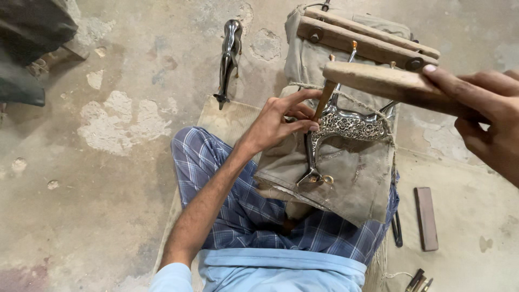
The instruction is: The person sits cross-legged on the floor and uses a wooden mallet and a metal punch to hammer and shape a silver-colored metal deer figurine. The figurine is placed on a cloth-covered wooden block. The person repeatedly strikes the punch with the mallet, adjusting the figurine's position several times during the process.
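Note:
My left hand (281,120) pinches a thin wooden-handled chisel (324,100), its tip set against an engraved silver animal figure (348,127). The figure lies on a khaki cloth pad (351,178) across my lap and is tied down with string. My right hand (481,111) grips a thick wooden mallet (378,81), raised above the chisel's top end.
A wooden clamp frame (367,40) with bolts lies behind the pad. A plain shiny metal figure (230,57) rests on the worn concrete floor. A dark sharpening stone (426,218) and small tools (419,281) sit at the right on a mat.

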